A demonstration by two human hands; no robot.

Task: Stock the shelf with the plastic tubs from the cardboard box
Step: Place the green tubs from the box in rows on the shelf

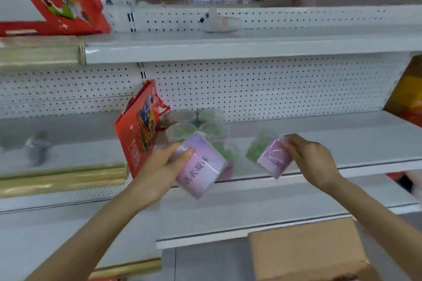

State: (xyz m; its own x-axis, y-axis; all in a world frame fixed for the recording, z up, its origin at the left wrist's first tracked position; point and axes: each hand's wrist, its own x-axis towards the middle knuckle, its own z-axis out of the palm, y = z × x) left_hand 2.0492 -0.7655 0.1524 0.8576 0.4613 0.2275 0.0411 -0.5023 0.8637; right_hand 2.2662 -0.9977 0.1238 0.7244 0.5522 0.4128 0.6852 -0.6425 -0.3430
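My left hand (159, 166) grips a plastic tub with a purple label (201, 169), tilted on its side in front of the middle shelf (319, 141). My right hand (312, 162) holds a second purple-labelled tub (272, 157), also tilted, with green contents showing at its clear end. Several matching tubs (194, 125) stand grouped at the back of that shelf, just behind the left tub. The cardboard box (308, 255) sits at the lower right, below my right forearm; its inside is hidden.
A red gift bag (139, 130) leans on the shelf left of the tubs. Gold rolls (61, 178) lie at the left. An upper shelf (228, 45) carries a grey object (219, 21). An orange box (408, 93) is at the right edge.
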